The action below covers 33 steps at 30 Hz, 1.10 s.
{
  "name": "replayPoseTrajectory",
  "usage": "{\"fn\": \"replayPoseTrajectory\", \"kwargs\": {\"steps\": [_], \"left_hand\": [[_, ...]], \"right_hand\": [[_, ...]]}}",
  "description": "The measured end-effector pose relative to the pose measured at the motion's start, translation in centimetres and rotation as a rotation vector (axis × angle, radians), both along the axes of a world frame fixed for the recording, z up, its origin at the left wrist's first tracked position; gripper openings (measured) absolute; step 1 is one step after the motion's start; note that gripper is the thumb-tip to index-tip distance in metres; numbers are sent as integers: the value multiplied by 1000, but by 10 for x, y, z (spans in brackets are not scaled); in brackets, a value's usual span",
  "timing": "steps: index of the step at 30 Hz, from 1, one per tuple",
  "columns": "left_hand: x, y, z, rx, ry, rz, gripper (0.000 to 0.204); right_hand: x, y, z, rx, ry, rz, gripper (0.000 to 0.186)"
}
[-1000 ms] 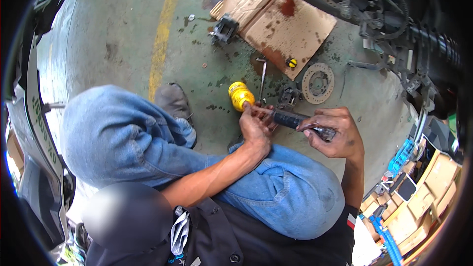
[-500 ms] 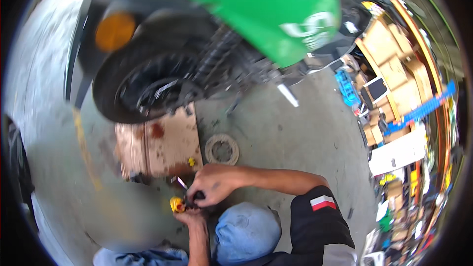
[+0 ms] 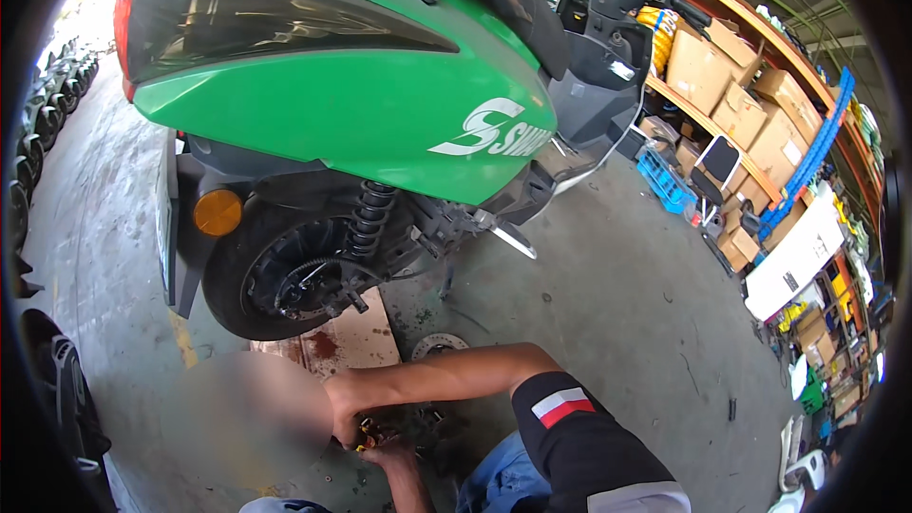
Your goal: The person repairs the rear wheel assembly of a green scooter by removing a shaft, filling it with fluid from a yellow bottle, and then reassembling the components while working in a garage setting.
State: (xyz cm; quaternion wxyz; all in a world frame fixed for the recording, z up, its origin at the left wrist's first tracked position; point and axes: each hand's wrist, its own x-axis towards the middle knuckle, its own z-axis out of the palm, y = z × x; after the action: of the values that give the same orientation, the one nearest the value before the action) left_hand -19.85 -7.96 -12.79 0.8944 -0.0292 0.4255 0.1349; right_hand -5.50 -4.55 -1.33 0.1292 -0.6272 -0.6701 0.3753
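Observation:
My left hand (image 3: 385,451) is low in the frame, its fingers closed round a small yellow object (image 3: 366,434), partly hidden. Just above it is my right hand (image 3: 344,404), its fingers mostly lost behind a blurred patch. Dark metal parts (image 3: 429,418) lie beside my hands. Beyond them, stained cardboard (image 3: 370,332) lies under the rear wheel (image 3: 223,290) of a green scooter (image 3: 323,119). A brake disc (image 3: 437,342) shows behind my right forearm. The scooter's shock absorber (image 3: 372,218) and orange reflector (image 3: 217,212) are exposed above.
Shelving (image 3: 693,100) with cardboard boxes (image 3: 741,114) runs along the right, with a blue crate (image 3: 665,180), a white panel (image 3: 793,261) and assorted items. A row of parked scooters (image 3: 47,119) lines the left, and a dark vehicle part (image 3: 62,399) is at the lower left.
The view has tilted up from the floor and my lap to the green scooter. My hands now sit at the frame's bottom, and the dark tool seen earlier in them is hidden.

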Motion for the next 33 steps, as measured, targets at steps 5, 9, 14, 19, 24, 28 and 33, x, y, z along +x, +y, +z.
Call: {"fn": "replayPoseTrajectory", "kwargs": {"steps": [5,9,14,19,24,28,33], "left_hand": [[0,20,0,-21,-182,-47,29],[-3,27,-34,-51,-192,-67,34],[-4,24,-54,-57,-90,24,40],[-4,18,-56,-42,-159,-30,47],[-3,11,-45,-52,-147,20,49],[-10,22,-78,-80,-267,-19,48],[-11,20,-71,-160,-182,-16,46]], "right_hand": [[-5,4,34,-274,-69,-13,36],[-10,27,67,-286,-77,80,41],[-10,24,71,-243,-136,87,40],[-7,16,59,-291,-73,77,39],[-11,14,67,-335,-105,52,38],[-16,19,87,-321,-107,41,37],[-17,18,83,-317,-90,25,36]]}}
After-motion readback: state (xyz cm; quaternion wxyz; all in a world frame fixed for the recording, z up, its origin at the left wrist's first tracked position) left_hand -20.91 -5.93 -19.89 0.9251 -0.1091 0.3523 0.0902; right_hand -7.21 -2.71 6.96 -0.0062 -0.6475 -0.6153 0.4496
